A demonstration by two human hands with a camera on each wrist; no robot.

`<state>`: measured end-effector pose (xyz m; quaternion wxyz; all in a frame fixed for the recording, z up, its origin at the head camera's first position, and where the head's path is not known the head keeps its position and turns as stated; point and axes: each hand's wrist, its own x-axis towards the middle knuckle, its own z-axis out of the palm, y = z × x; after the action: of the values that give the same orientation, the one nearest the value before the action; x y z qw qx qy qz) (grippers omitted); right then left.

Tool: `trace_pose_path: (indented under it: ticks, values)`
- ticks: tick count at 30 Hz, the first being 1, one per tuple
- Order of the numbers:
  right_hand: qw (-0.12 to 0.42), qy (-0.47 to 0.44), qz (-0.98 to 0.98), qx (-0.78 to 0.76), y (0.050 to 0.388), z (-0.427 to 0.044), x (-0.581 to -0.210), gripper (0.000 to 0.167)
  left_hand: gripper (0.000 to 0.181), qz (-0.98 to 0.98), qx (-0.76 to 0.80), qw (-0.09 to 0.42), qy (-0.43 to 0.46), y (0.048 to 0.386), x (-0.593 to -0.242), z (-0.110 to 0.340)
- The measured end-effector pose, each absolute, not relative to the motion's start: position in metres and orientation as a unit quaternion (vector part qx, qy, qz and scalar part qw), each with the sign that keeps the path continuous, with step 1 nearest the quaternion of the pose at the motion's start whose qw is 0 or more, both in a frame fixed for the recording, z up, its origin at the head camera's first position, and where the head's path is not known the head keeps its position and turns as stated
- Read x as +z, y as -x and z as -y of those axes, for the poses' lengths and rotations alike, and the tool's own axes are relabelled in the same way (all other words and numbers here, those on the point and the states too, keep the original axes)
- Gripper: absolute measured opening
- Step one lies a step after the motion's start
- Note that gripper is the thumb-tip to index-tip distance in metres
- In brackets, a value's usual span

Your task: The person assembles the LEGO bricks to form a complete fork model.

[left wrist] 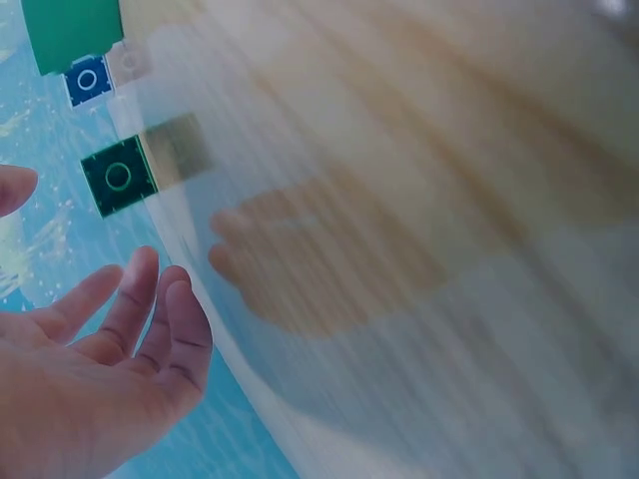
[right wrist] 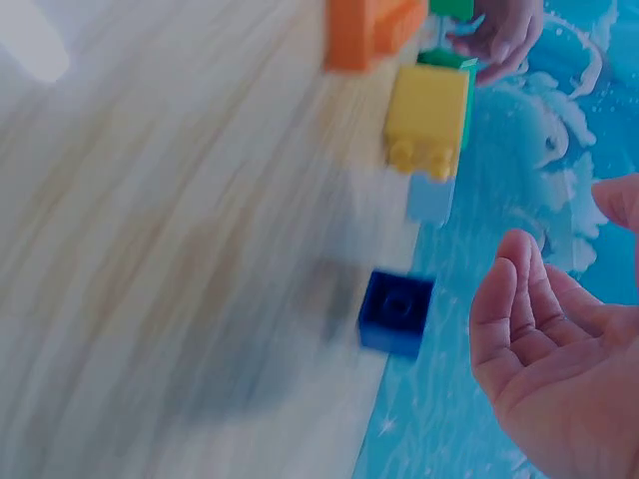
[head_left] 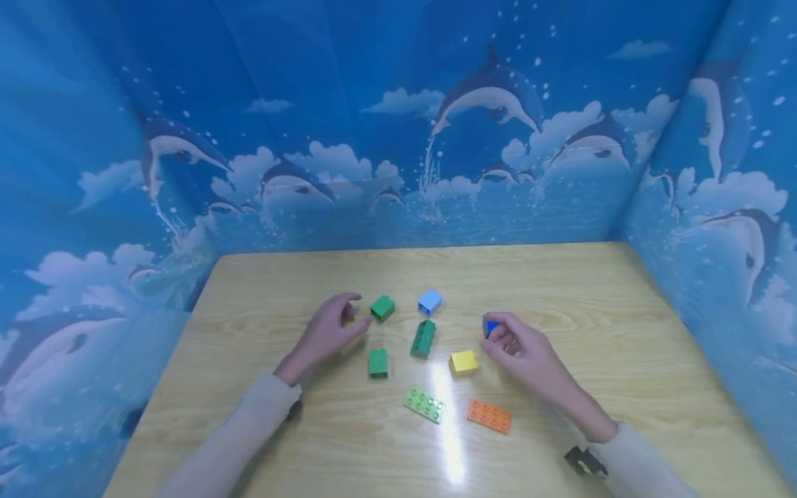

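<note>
Toy building bricks lie scattered on the wooden table. My left hand [head_left: 331,324] hovers with loosely bent fingers just left of a green brick [head_left: 382,308]. In the left wrist view that green brick [left wrist: 119,177] shows its hollow underside, and the hand [left wrist: 110,369] holds nothing. My right hand [head_left: 526,351] is beside a dark blue brick [head_left: 491,327], partly covered by its fingers in the head view. The right wrist view shows the dark blue brick [right wrist: 396,311] apart from the relaxed fingers. Below and left of that hand sits a yellow brick [head_left: 463,363].
Between the hands lie a light blue brick [head_left: 429,302] and a long green brick [head_left: 423,339]. Another green brick [head_left: 378,363] is nearer me. A light green brick [head_left: 425,404] and an orange brick [head_left: 489,416] lie in front. Dolphin-print cloth [head_left: 386,124] surrounds the table [head_left: 280,443].
</note>
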<state>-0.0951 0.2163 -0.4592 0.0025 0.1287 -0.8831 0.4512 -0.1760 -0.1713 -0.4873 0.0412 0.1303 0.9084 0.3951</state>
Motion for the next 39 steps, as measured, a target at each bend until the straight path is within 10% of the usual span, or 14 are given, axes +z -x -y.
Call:
trace_pose_path:
  ticks: [39]
  values:
    - [-0.162, -0.159, 0.845, 0.485, 0.099, -0.06, -0.467, 0.06, 0.041, -0.919, 0.369, 0.049, -0.133, 0.206, -0.49, 0.136]
